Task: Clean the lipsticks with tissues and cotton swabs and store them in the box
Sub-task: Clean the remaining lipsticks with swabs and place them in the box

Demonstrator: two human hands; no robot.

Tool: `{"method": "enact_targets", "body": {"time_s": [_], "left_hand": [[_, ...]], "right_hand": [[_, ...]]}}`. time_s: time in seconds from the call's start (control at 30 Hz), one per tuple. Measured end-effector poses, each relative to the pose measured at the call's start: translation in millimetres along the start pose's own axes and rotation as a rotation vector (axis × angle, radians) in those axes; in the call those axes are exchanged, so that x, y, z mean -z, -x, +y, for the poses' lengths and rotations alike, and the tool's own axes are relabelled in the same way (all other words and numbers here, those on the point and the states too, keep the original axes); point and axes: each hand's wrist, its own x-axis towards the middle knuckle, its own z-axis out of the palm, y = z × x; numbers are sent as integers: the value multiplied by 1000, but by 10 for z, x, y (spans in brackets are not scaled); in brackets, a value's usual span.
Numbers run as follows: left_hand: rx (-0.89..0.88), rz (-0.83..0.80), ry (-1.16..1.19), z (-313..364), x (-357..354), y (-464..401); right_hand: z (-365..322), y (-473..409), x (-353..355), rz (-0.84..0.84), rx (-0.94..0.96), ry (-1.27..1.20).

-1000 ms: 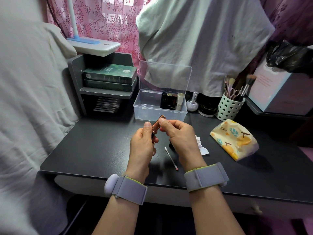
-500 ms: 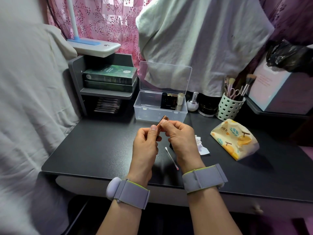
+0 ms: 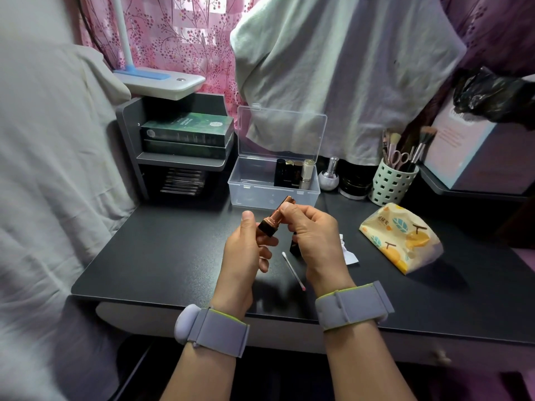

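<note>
Above the dark desk, my left hand (image 3: 246, 250) grips the black base of a rose-gold lipstick (image 3: 275, 217), which tilts up to the right. My right hand (image 3: 314, 235) pinches its metallic upper end. A black cap (image 3: 294, 244) stands on the desk, partly hidden behind my right hand. A used cotton swab (image 3: 293, 270) with a pink tip lies between my wrists. A crumpled tissue (image 3: 348, 251) lies just right of my right hand. The clear plastic box (image 3: 249, 192) stands open behind the hands, with several lipsticks (image 3: 295, 173) upright in its right side.
A yellow tissue pack (image 3: 401, 237) lies at the right. Behind it stand a perforated brush holder (image 3: 392, 182), a nail polish bottle (image 3: 330, 175) and a dark jar (image 3: 356, 183). A grey shelf with green boxes (image 3: 188, 134) stands at the back left under a lamp (image 3: 159, 82).
The lipstick has come further out between my hands; more of its rose-gold tube and black base shows now. Both hands stayed at about the same spot above the desk.
</note>
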Motion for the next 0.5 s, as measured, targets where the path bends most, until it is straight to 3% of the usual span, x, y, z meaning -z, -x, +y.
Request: {"method": "enact_targets", "body": {"time_s": [0.2,0.5], "left_hand": [[115,-98,-41,10,-36,59],[85,-109,51,24,-14,55]], "right_hand": [[-11,16,5,-24,16,13],[10,-18,2,-35,27,12]]}}
